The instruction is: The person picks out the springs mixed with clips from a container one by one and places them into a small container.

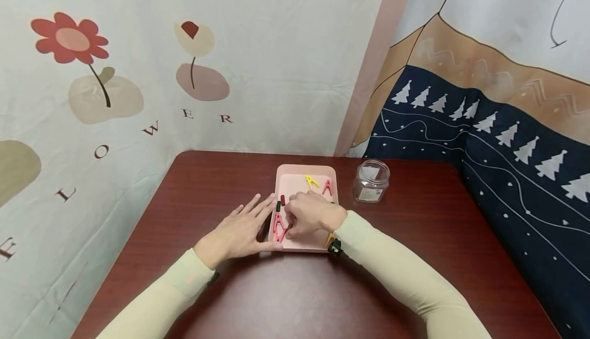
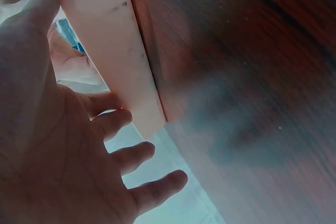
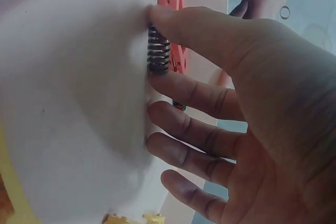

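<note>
A pink tray (image 1: 295, 181) holds several clothespins and small parts. Inside it, my right hand (image 1: 308, 212) pinches a dark coil spring (image 3: 158, 51) between thumb and index finger; its other fingers extend just above the tray floor. Pink clothespins (image 1: 278, 228) lie along the tray's left side, right behind the spring in the right wrist view. My left hand (image 1: 239, 232) is spread flat at the tray's left edge, its thumb at the near left corner and its fingers along the side wall. Near those fingers lie a small dark green piece (image 1: 278, 206) and a dark red piece (image 1: 282, 200).
Toward the tray's far end lie a yellow clothespin (image 1: 311, 181) and another pink clothespin (image 1: 328, 187). A yellow piece (image 1: 330, 239) is partly hidden by the right wrist. An unlidded clear jar (image 1: 371, 181) stands right of the tray on the dark wooden table (image 1: 216, 180).
</note>
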A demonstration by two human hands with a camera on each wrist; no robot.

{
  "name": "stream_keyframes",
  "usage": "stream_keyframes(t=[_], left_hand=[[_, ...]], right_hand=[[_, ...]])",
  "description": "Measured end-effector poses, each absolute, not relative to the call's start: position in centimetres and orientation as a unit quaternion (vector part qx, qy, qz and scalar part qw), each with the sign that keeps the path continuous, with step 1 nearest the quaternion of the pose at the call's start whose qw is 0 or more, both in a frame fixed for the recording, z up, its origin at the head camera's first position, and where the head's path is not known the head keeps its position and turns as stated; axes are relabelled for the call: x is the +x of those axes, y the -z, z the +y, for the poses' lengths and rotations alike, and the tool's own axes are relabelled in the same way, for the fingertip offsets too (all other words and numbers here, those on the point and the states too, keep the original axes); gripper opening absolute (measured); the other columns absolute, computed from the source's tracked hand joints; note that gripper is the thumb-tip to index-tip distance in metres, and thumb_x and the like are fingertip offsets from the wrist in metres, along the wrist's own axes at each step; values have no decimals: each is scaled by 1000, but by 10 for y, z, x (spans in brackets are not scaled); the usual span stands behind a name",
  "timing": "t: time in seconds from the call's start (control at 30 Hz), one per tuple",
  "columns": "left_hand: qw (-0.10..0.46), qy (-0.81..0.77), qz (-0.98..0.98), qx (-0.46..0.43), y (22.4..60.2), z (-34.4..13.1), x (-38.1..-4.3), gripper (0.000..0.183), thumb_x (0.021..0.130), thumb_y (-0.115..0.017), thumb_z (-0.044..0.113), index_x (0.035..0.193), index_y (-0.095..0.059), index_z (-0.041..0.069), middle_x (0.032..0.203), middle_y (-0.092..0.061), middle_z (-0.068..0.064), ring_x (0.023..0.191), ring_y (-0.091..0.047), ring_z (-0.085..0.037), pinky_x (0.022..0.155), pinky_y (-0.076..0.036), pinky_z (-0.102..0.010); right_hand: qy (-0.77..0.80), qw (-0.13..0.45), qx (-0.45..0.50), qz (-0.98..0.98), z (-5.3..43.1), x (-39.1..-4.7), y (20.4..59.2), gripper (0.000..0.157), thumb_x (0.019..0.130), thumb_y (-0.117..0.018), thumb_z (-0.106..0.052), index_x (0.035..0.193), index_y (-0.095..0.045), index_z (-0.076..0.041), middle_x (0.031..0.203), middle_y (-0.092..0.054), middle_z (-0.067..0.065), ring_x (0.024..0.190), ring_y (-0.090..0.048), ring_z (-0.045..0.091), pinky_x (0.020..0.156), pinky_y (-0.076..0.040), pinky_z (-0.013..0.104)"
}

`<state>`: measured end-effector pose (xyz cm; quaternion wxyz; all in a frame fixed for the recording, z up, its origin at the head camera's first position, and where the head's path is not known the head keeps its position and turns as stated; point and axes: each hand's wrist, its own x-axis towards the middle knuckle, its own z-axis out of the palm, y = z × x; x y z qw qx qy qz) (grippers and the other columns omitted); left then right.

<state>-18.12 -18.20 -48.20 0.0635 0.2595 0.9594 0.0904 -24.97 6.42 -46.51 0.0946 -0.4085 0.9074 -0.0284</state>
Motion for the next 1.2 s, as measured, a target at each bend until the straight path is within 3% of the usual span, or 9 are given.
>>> stream_keyframes(t=[0.3, 0.67, 0.9, 1.07, 1.2], left_hand=[[65, -91, 960, 258, 482, -182, -180, 119, 100, -70, 86, 185, -33, 12, 197, -25, -5, 180, -30, -46, 135, -41, -76], [67, -96, 959, 258, 483, -181, -179, 119, 100, -70, 86, 185, -34, 10, 197, -25, -5, 180, -30, -47, 135, -41, -77], [65, -91, 960, 258, 482, -182, -179, 119, 100, -69, 86, 185, -33, 11, 197, -23, -5, 181, -27, -46, 139, -32, -79], [61, -88, 959, 263, 482, -182, -179, 118, 101, -68, 86, 185, -34, 10, 197, -24, -6, 181, -27, -47, 140, -26, -81], [58, -90, 959, 264, 482, -181, -180, 119, 100, -68, 87, 185, -34, 10, 197, -24, -7, 181, -27, -47, 140, -25, -83]], right_hand=[[39, 88, -418, 904, 69, -251, 464, 24, 94, -95, -45, 99, -83, -25, 97, -72, -11, 91, -63, 10, 84, -52, 34], [67, 53, -406, 910, 83, -250, 462, 30, 91, -96, -45, 111, -85, -25, 108, -76, -6, 101, -74, 16, 97, -61, 44], [106, 22, -403, 909, 99, -249, 457, 28, 95, -93, -41, 112, -84, -22, 115, -79, 1, 100, -75, 20, 94, -66, 44], [122, -2, -391, 912, 111, -247, 453, 27, 98, -91, -41, 114, -85, -21, 122, -81, 3, 113, -76, 23, 106, -65, 55], [133, -29, -384, 913, 121, -246, 453, 26, 99, -90, -41, 114, -86, -20, 123, -81, 4, 117, -75, 24, 108, -64, 56]])
